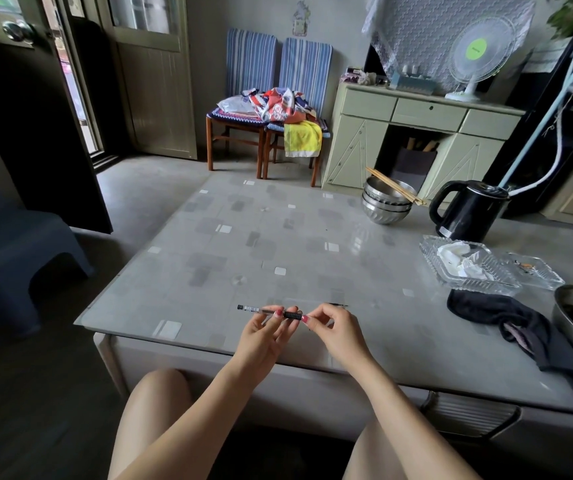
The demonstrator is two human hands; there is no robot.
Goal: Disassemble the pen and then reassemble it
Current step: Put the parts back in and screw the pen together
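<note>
Head view: slim clear-barrelled pen with black ribbed grip section (pixel 271 311) held level just above the near edge of the grey glass-topped table (pixel 278 244), barrel end pointing to the person's left. Left hand (pixel 264 336) is pinched closed around the barrel just behind the black grip. Right hand (pixel 333 329) is closed too, fingertips at the tip end of the grip; what they pinch there is hidden by the fingers, so can't say if the tip cone is on or off.

A thin dark stick-like part (pixel 337 305) lies on the table just past the right hand. Could be the refill; too small to confirm.

Judgement: step in hand looks like turning the tip section on its thread, unscrewing or screwing, can't tell which.

Doing it well:
- left hand fixes the barrel, right hand does all the turning
- keep both pieces coaxial, no bending at the joint
- short twists, re-pinch between them
- work low over the table so a dropped spring or tip doesn't roll off the near edge
</note>
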